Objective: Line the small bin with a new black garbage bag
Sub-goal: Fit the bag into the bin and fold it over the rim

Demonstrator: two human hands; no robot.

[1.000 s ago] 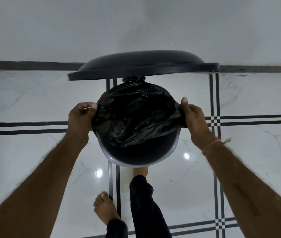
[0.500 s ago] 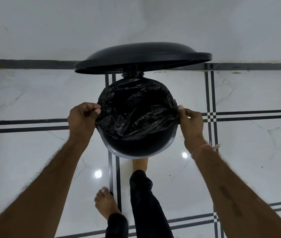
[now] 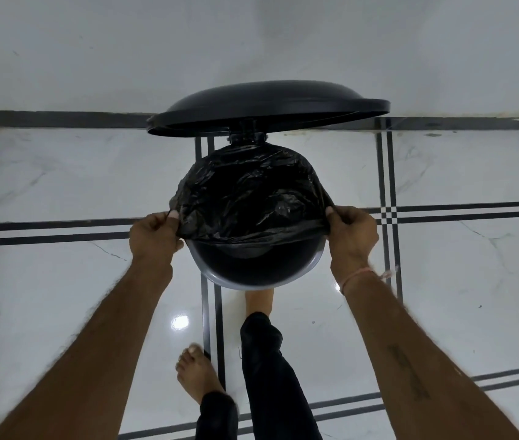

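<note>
A small round pedal bin (image 3: 253,279) stands on the floor with its black lid (image 3: 267,106) tipped up behind it. A crumpled black garbage bag (image 3: 251,198) covers the far and side rim and hangs inside; its near edge is stretched straight across the opening. The near grey rim is bare. My left hand (image 3: 155,233) pinches the bag's edge at the bin's left side. My right hand (image 3: 351,233) pinches the edge at the right side.
A white wall (image 3: 251,42) rises just behind the bin. The glossy white floor (image 3: 442,281) has black inlaid lines. My right foot (image 3: 259,301) is under the bin's front, by the pedal; my left foot (image 3: 197,373) stands nearer.
Both hands have slid along the rim toward me, pulling the bag's near edge taut across the opening. More of the side rim is covered. The view has shifted so the bin sits lower.
</note>
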